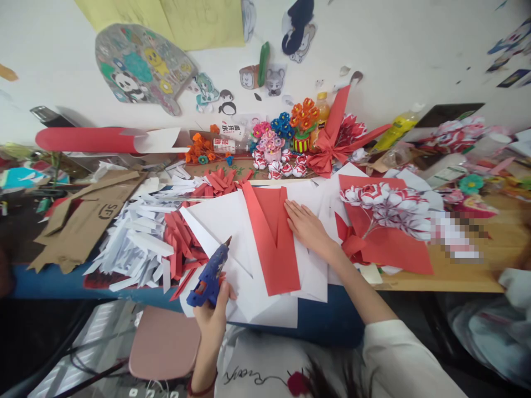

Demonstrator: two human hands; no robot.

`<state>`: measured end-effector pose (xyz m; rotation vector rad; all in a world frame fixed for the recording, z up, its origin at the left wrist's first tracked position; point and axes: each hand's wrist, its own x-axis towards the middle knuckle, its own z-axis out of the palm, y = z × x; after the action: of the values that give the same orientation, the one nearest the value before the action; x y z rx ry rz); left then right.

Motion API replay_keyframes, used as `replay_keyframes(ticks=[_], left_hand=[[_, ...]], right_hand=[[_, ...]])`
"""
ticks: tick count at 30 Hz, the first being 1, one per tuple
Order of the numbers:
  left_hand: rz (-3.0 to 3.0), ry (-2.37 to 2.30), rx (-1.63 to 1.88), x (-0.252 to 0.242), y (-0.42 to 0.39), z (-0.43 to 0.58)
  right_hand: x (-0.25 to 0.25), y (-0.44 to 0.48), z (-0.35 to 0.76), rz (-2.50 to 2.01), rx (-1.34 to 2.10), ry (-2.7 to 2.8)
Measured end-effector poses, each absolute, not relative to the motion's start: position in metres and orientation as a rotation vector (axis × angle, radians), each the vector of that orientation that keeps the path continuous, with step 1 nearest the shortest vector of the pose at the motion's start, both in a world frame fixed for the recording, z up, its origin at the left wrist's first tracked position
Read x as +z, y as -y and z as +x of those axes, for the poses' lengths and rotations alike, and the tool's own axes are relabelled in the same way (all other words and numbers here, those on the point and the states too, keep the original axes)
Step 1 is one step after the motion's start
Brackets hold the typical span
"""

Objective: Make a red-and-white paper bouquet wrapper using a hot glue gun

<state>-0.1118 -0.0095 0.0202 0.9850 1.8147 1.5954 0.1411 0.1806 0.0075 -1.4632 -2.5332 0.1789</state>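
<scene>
Red folded paper (279, 271), one: is lying on white sheets (269, 314); probably light, stiff along its creases, easily dented, best held by its flat edges. Your right hand (307, 228): is resting flat, fingers close together, at the red folded paper's right edge. Your left hand (213, 315): is wrapping round a hard, blue glue gun (211, 276), left of that paper. White strips (139, 232), flat, crisp: are heaping farther left of it. Ruffled red-and-white flowers (390, 204): are lying right of it.

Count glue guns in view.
1: the blue glue gun, in the left hand, its nozzle over white paper, left of the folded red paper. Others could be hidden in the clutter.
</scene>
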Motion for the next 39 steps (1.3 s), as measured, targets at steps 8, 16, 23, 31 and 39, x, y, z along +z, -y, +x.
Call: replay_keyframes(ticks=[8,16,23,31,39], left_hand=[[0.940,-1.647,1.536,0.020,0.003,-0.100],[0.900,-1.610,1.544,0.019,-0.002,-0.094],[0.844,-1.566,1.583,0.018,0.000,-0.097],[0.880,-1.521,1.570,0.012,0.003,-0.105],[0.828,-1.512,1.599,0.019,0.005,-0.104]], right_hand=[[0.011,-0.160,0.136,-1.455,0.162,2.569],[0.013,-0.105,0.142,-1.397,0.192,2.547],[0.014,-0.073,0.147,-1.368,0.089,2.603],[0.061,-0.099,0.145,-1.257,0.144,2.578],[0.076,-0.166,0.087,-1.085,0.331,2.374]])
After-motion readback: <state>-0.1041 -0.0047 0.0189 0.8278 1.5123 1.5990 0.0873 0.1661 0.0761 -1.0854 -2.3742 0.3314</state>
